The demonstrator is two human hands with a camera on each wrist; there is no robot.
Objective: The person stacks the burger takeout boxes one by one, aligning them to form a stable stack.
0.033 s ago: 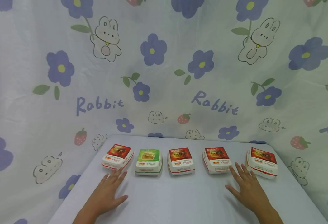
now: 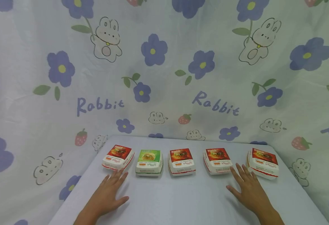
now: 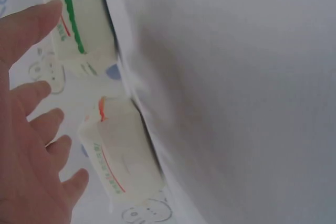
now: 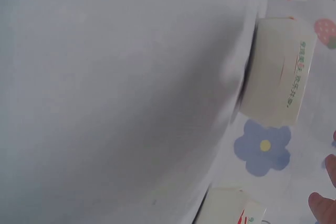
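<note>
Several cardboard burger boxes, all with lids down, form a row across the far part of the table. The far-left red-topped box (image 2: 118,157) sits just beyond the fingertips of my left hand (image 2: 106,195), which is spread and holds nothing. Beside it is the green-topped box (image 2: 149,162); in the left wrist view, the thumb overlaps this green-trimmed box (image 3: 94,17). My right hand (image 2: 248,189) is also spread and holds nothing. Its fingertips lie between a red-topped box (image 2: 217,160) and the tilted far-right red-topped box (image 2: 262,163).
Another red-topped box (image 2: 181,161) stands mid-row. The row rests on a white-covered table (image 2: 178,200), whose far edge meets a hanging cloth (image 2: 170,87) printed with rabbits, flowers and strawberries. The cloth also runs along both sides.
</note>
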